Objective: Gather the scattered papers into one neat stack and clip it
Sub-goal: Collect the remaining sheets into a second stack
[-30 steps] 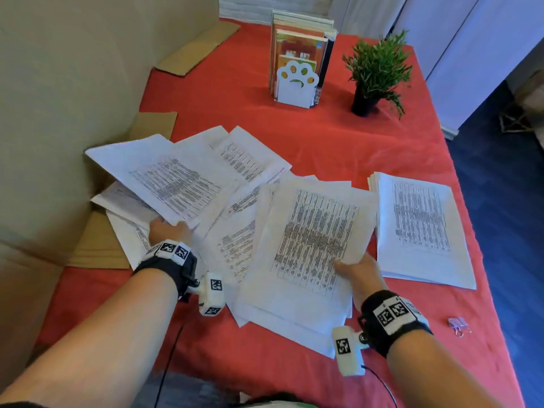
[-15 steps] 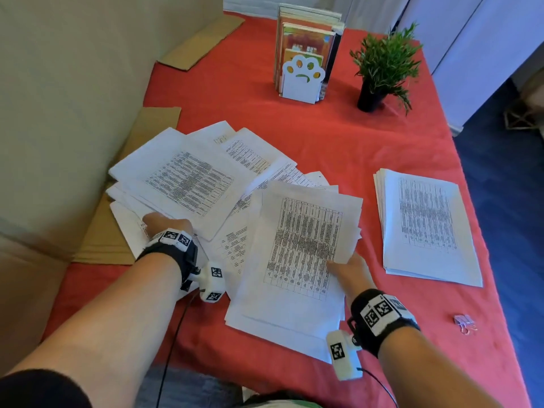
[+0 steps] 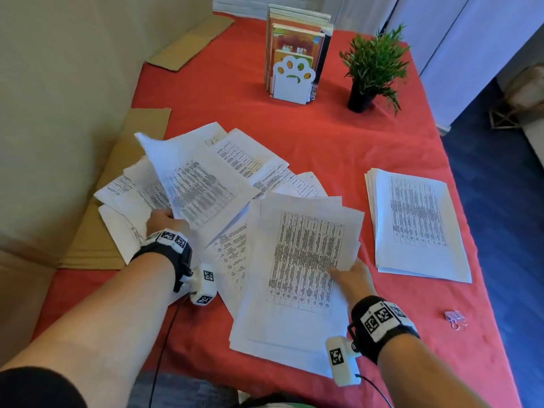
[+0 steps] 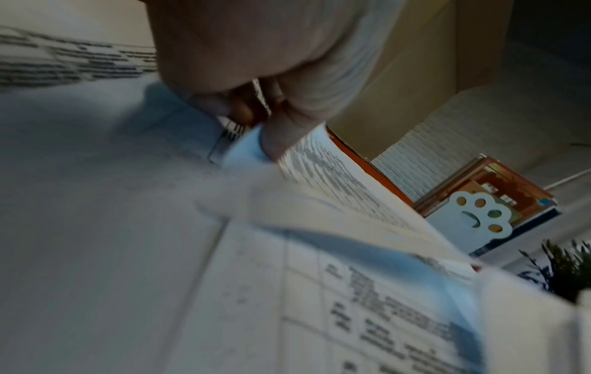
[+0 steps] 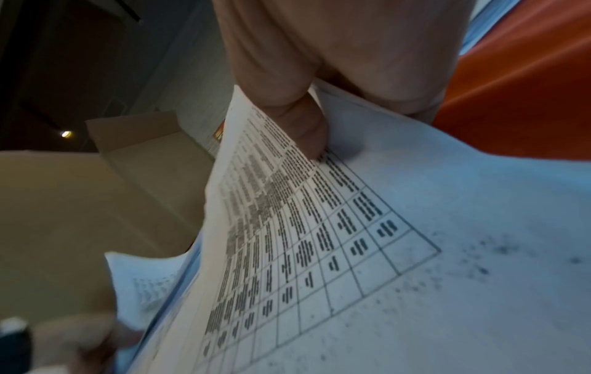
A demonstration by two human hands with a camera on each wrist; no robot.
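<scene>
**Papers Half-Gathered on Red Table**

Head view: scattered papers (image 3: 235, 172) fanned across the near-left part of the red table (image 3: 338, 142), overlapping one another. Left hand (image 3: 163, 220) near the left edge, pinching the near corner of a lifted sheet (image 3: 191, 184), far corner raised and tilted off the pile. Right hand (image 3: 351, 279) toward the near edge, thumb on top of a printed sheaf (image 3: 303, 260), fingers tucked beneath its right side. Neat stack (image 3: 418, 225) lying flat by the right edge, apart from the loose sheets. Pink binder clip (image 3: 455, 318) alone at the near-right corner, touching no paper. Paw-shaped bookend (image 3: 293, 81) holding upright books at the far edge, potted plant (image 3: 371, 69) just beside it. Flattened cardboard (image 3: 117, 201) along the left edge, partly under the papers.

Left wrist view: blurred. Left hand (image 4: 255, 63) with thumb and fingers clamped on a sheet's edge, printed pages below, bookend (image 4: 473, 215) and plant (image 4: 563, 268) beyond.

Right wrist view: right hand (image 5: 336, 63) with thumb pressed on the table-printed page (image 5: 319, 227), remaining fingers curled under the sheaf, red cloth (image 5: 527, 88) at the upper right.
</scene>
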